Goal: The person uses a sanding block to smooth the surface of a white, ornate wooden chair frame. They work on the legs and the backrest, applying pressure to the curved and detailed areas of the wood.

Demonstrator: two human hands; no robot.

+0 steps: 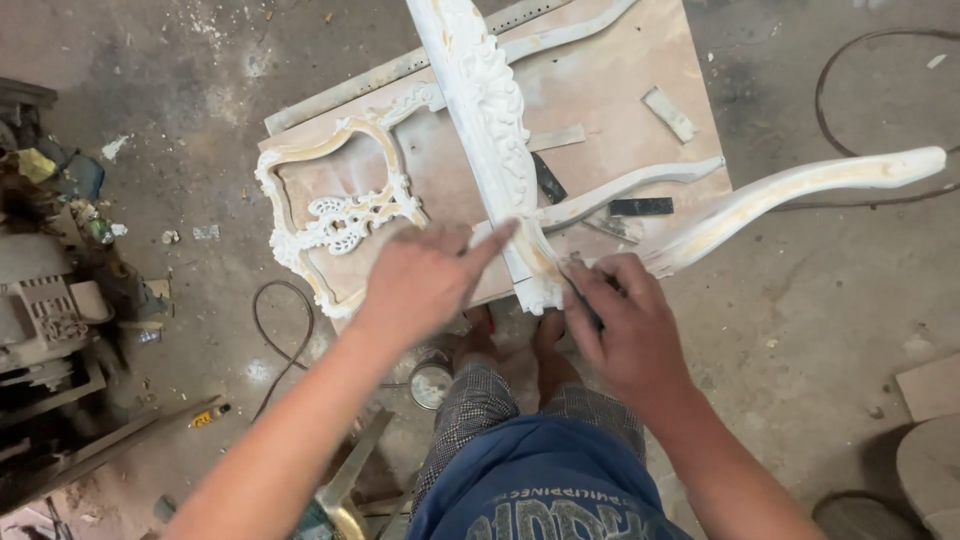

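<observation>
A view looking down from a person's head onto a low wooden board set on a dusty concrete floor. A white-primed carved chair frame lies across the board, its ornate rail running from the top of the view down toward the person. A curved white chair leg reaches out to the right, past the board's edge.

The left hand rests palm down against the near end of the frame, fingers loose and spread, the index finger stretched out along the carved rail. It grasps nothing. The right hand presses against the lower joint of the frame, just beside the left, with its fingers curled around something small and dark, possibly a scrap of sandpaper; the view is too blurred to be sure.

To the left on the board lies a carved oval chair back, also white. A dark flat strip and a pale block lie near the leg. A cable loops on the floor, and the person's bare feet show beneath the hands.
</observation>
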